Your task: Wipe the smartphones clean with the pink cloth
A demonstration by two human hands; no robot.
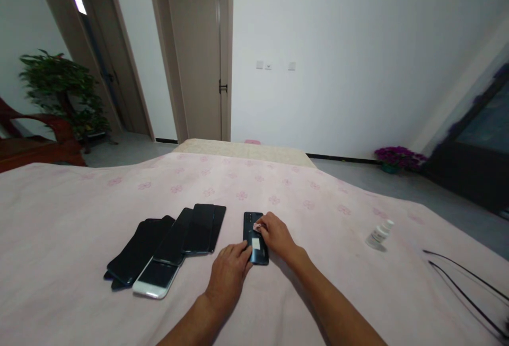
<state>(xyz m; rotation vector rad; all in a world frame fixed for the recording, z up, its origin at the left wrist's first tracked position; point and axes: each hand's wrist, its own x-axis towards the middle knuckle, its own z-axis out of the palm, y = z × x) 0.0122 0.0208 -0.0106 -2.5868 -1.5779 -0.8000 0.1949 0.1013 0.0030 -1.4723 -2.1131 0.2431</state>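
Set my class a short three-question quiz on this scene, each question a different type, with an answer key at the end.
1. Multiple choice: what does the right hand pinch over the dark blue rectangular phone?
A) a red pen
B) a small pale crumpled wad
C) a silver key
2. True or false: the phone under the fingers of the left hand lies screen-up.
3. Fill in the blank: on the pale pink floral cloth, the small white cylindrical bottle is to the ____ of both hands in the picture.

Key:
1. B
2. False; its back, with the camera lenses, faces up.
3. right
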